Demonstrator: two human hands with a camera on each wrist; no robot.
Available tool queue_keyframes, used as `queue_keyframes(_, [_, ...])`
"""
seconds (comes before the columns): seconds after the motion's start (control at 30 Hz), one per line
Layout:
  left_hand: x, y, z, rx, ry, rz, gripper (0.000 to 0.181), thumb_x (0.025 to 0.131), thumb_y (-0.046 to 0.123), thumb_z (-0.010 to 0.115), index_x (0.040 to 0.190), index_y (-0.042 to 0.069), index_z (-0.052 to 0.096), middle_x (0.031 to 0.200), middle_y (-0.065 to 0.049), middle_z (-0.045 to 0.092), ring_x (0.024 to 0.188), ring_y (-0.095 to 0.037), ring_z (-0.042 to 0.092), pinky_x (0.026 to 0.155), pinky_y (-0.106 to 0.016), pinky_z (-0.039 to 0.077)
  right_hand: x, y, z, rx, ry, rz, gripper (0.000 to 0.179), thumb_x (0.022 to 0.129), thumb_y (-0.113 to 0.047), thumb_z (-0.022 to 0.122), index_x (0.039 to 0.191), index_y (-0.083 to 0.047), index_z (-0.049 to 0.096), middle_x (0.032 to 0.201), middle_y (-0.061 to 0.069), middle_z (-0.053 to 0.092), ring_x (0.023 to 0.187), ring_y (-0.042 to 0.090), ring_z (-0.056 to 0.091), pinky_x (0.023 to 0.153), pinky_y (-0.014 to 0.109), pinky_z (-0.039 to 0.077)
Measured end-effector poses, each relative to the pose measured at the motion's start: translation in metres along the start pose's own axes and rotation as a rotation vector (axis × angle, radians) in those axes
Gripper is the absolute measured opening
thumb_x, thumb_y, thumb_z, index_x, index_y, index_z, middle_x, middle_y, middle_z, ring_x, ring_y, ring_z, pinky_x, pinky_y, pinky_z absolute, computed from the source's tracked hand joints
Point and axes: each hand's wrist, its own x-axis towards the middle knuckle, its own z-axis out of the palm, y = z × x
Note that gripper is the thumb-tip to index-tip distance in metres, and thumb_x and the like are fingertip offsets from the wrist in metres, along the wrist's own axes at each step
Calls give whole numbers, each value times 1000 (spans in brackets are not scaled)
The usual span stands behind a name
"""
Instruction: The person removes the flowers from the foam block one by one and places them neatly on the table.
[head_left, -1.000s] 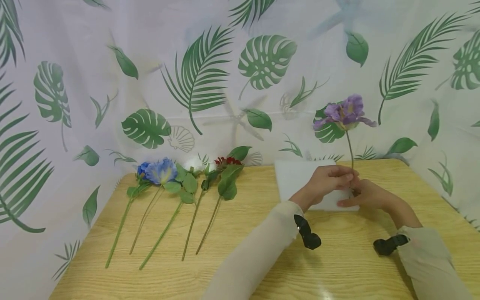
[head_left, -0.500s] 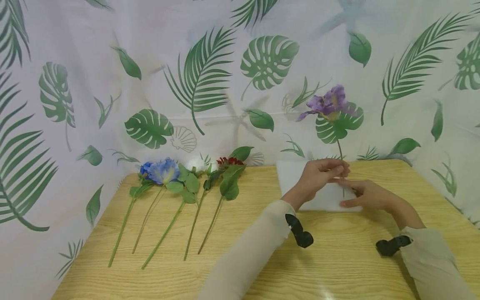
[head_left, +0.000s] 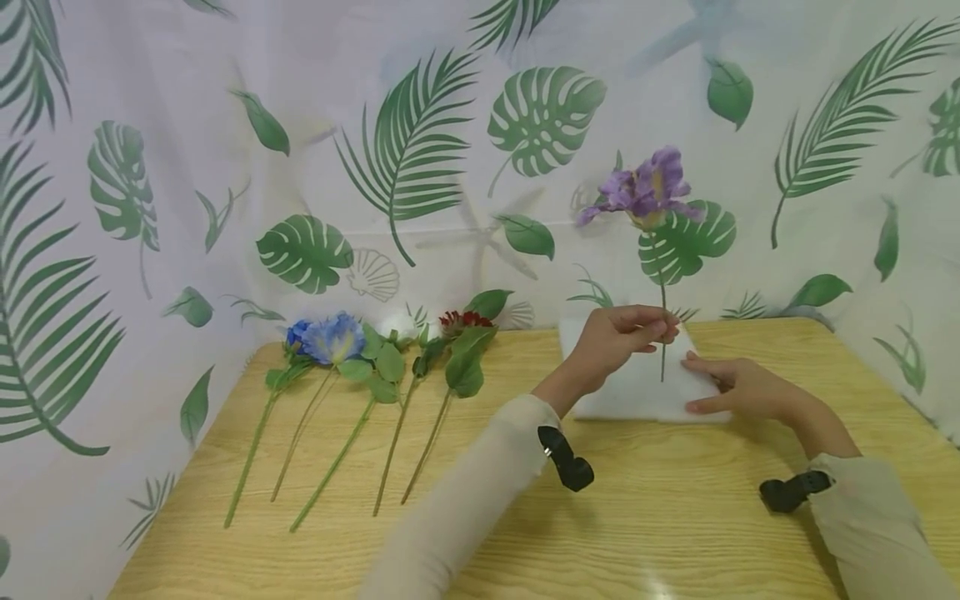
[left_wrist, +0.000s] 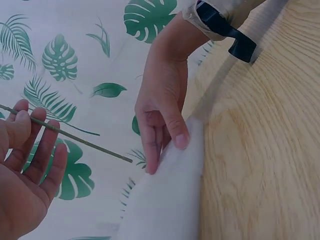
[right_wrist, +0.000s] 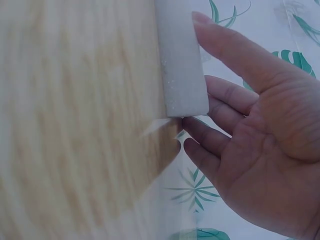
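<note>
A purple artificial iris (head_left: 645, 192) stands upright above the white foam board (head_left: 637, 392), its thin stem pinched between the thumb and fingers of my left hand (head_left: 611, 342). The stem's lower end (left_wrist: 125, 159) hangs free in the left wrist view, apart from the foam. My right hand (head_left: 757, 390) rests at the right end of the foam board, thumb and fingers spread and lightly touching it. In the right wrist view, the thumb (right_wrist: 235, 47) lies against the foam block (right_wrist: 182, 60), with the other fingers loosely bent by its corner.
Left on the wooden table (head_left: 600, 517) lie several artificial flowers: dark blue (head_left: 297, 335), light blue (head_left: 333, 340) and red (head_left: 467, 320) ones, with green leaves and long stems. Behind the table hangs a leaf-printed curtain (head_left: 450, 167).
My left hand has moved left and slightly up with the iris, lifting the stem apart from the right hand. The right hand no longer touches the stem and stays by the foam board.
</note>
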Motion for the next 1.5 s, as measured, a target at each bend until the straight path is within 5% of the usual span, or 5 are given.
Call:
queue_keyframes(0.3, [-23,19,-32,147,-50,18,25,101,9,63,122,-3,71,117,-22,74,100,-17,75,91,-35,62,1,3,-2,13,-9,-2,84,88,-38,80,152,2,43,159,27,35,145,52,34,92,2,37])
queue_keyframes(0.63, [-48,29,-65,250,-81,4,25,102,8,61,123,-4,70,117,-24,73,100,-16,73,89,-31,61,2,1,-1,17,-20,15,86,88,-38,80,153,1,41,160,26,32,145,53,32,95,4,40])
queue_keyframes(0.87, [-63,30,-81,259,-85,-41,25,103,6,59,123,-6,69,116,-27,71,93,-6,69,97,-48,58,3,2,0,4,-12,10,85,87,-38,81,152,1,43,160,26,34,144,53,33,95,4,40])
queue_keyframes(1.03, [-71,30,-92,286,-79,-45,24,103,8,60,121,-4,71,113,-26,73,91,-5,70,90,-34,61,3,0,-1,-9,-10,17,86,87,-38,81,152,2,43,159,26,34,144,54,33,101,13,46])
queue_keyframes(1.5, [-91,24,-110,312,-52,-90,27,102,7,60,124,-5,69,115,-25,73,92,-11,72,87,-34,62,5,3,-2,39,-24,19,88,86,-38,82,153,2,42,161,27,30,146,54,28,87,-7,27])
